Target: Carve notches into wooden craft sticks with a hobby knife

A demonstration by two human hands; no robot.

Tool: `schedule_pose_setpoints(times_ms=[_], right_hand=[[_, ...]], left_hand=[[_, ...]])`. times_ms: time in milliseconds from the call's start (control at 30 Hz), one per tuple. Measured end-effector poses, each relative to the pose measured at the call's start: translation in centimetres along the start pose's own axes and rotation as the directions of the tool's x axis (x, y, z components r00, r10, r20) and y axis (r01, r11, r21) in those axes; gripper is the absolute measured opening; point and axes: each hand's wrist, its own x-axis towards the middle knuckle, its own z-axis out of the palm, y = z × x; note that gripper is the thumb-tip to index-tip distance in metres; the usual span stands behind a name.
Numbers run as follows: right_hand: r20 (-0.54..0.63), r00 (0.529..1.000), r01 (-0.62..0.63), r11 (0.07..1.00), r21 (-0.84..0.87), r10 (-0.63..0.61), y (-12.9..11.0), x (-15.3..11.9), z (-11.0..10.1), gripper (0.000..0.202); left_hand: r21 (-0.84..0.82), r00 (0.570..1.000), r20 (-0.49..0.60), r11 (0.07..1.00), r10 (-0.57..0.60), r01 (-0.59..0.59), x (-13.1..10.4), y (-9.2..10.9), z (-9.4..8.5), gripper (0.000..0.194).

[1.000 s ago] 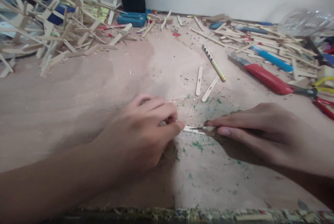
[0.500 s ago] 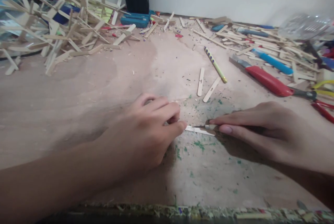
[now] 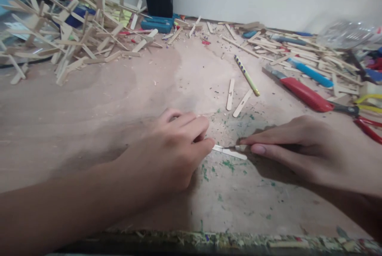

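The pale wooden stick (image 3: 235, 154) is laid flat on the table (image 3: 113, 97), between the two hands. Its far left end is hidden, held down under the thumb and curled fingers of the left hand (image 3: 176, 146). A slim metal-tipped tool (image 3: 237, 148) is pinched narrowly in the right hand (image 3: 304, 150), its tip brought to the stick. For clean work, firm downward pressure is probably needed, light strokes preferred, and the left thumb best placed clear of the tip. Beyond, two notched sticks (image 3: 230, 95) are seen near a yellow pencil (image 3: 247, 76)

Two hands (image 3: 180, 144) (image 3: 304, 146), one pencil (image 3: 247, 75)
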Motion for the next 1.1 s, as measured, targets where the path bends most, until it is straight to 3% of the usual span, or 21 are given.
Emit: schedule_pose_setpoints(times_ms=[300,533,767,900,967,1100], right_hand=[[-0.083,0.996,0.036,0.999,-0.040,-0.039,0.2,0.0,0.5,0.044],[-0.070,0.997,0.036,0.999,0.025,-0.034,0.2,0.2,0.3,0.032],[-0.189,0.977,-0.083,0.990,0.112,0.103,0.7,-0.2,0.5,0.022],[-0.226,0.921,-0.214,0.897,0.387,0.317,0.9,-0.1,0.8,0.024],[-0.232,0.905,-0.213,0.850,0.482,0.358,0.9,0.1,0.8,0.029],[-0.302,0.878,-0.185,0.844,0.503,0.372,0.9,0.7,0.3,0.030]], left_hand=[[0.011,0.999,-0.010,0.999,-0.033,0.033,-0.1,0.2,0.4,0.041],[0.006,1.000,0.023,1.000,-0.003,0.003,-0.1,0.0,0.1,0.038],[-0.006,1.000,0.019,1.000,0.023,-0.023,-0.7,-0.4,0.1,0.030],[-0.019,1.000,-0.023,1.000,0.020,-0.020,-0.9,-0.7,0.4,0.029],[-0.001,0.999,-0.041,1.000,0.027,-0.027,-0.9,-0.8,0.7,0.029],[0.027,0.998,-0.055,0.999,0.031,-0.030,-0.9,-1.5,1.0,0.028]])
